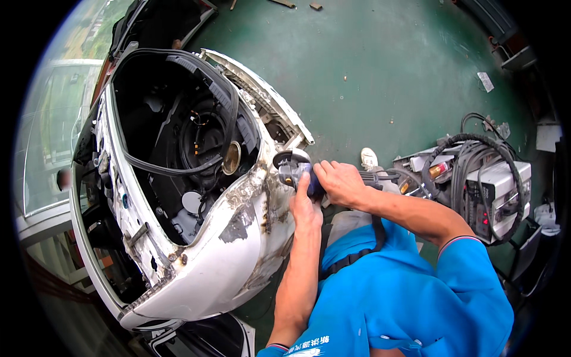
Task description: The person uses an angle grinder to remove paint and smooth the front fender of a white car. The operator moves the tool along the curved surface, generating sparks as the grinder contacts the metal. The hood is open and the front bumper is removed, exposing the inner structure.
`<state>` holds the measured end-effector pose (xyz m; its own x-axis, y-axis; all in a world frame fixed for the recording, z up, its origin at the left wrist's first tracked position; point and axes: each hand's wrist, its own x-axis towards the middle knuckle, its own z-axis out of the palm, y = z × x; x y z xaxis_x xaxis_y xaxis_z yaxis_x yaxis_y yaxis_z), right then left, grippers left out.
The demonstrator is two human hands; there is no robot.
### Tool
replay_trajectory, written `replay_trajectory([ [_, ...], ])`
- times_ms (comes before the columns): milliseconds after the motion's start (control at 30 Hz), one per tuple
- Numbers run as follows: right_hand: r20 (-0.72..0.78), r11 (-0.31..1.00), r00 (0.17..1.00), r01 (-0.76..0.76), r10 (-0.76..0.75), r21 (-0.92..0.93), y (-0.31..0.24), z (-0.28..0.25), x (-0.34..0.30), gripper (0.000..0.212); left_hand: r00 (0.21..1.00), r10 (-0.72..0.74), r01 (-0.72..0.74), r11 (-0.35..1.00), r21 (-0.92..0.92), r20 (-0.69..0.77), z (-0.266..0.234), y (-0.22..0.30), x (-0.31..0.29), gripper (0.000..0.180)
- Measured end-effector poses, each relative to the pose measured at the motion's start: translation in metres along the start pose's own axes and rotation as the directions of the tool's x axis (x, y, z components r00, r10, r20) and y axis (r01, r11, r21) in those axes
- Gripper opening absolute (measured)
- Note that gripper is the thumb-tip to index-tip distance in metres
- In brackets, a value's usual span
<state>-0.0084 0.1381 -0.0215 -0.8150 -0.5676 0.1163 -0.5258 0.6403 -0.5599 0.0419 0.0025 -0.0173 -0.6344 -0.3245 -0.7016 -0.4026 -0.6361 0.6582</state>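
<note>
An angle grinder [297,168] with a blue body and a dark disc guard is held in both my hands. My left hand [306,202] grips it near the head, thumb up along its side. Behind it, my right hand [339,181] is wrapped round the body. The grinder's head is close to the scraped rear corner of a white car body [238,238]; whether the disc touches the metal I cannot tell. Bare, burnt and rusty patches run along the seam there. A black rubber seal [178,171] hangs loosely round the car's open rear.
To the right stands a grey welding machine [499,190] on a cart, with thick black cables [455,157] coiled over it. A loose bumper-like panel [267,89] projects beyond the car's rear. Scraps lie on the green floor [380,71]. A dark car part [208,339] rests below the car.
</note>
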Motion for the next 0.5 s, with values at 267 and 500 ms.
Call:
replay_trajectory([
  [267,0.695,0.978,0.719,-0.121,-0.030,0.167,0.040,-0.024,0.047,0.061,0.989,0.016,0.007,0.988,-0.155,0.147,-0.031,-0.016,0.018,0.076],
  [500,0.580,0.992,0.806,0.072,-0.120,0.105,0.027,-0.006,0.065,0.045,0.991,0.125,-0.120,0.988,-0.099,0.046,-0.024,0.003,0.011,0.061],
])
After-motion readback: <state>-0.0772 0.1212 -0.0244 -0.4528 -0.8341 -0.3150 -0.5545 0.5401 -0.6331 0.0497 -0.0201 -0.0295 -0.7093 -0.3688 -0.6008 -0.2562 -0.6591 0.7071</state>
